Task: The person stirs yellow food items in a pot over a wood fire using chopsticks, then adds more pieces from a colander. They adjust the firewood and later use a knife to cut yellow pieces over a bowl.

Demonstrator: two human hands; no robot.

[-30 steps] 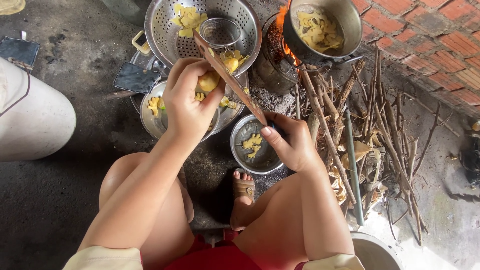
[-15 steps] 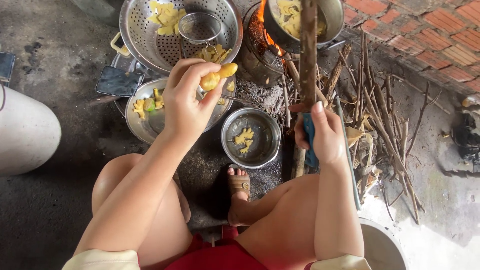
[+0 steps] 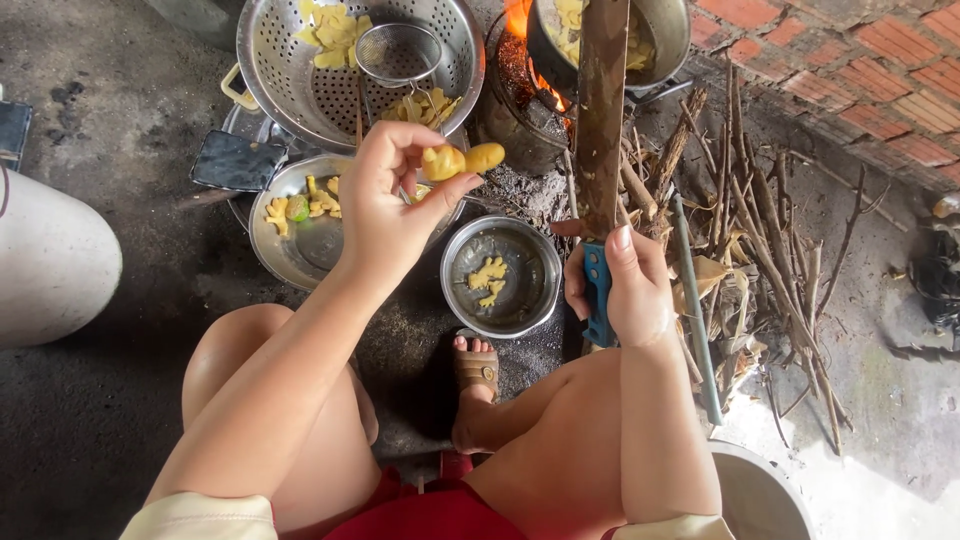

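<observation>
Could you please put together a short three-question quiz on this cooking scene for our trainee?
1. True or false: the left hand holds a yellow peeled piece.
2. What does the right hand grip? A) a spoon B) a knife with a blue handle C) a stick
3. Fill in: the small steel bowl beside the foot holds a few yellow ____.

Key: 1 true; 2 B; 3 scraps.

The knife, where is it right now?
In the head view the knife is right of centre, upright in the right hand, its blade pointing toward the fire, beside the small steel bowl.
</observation>
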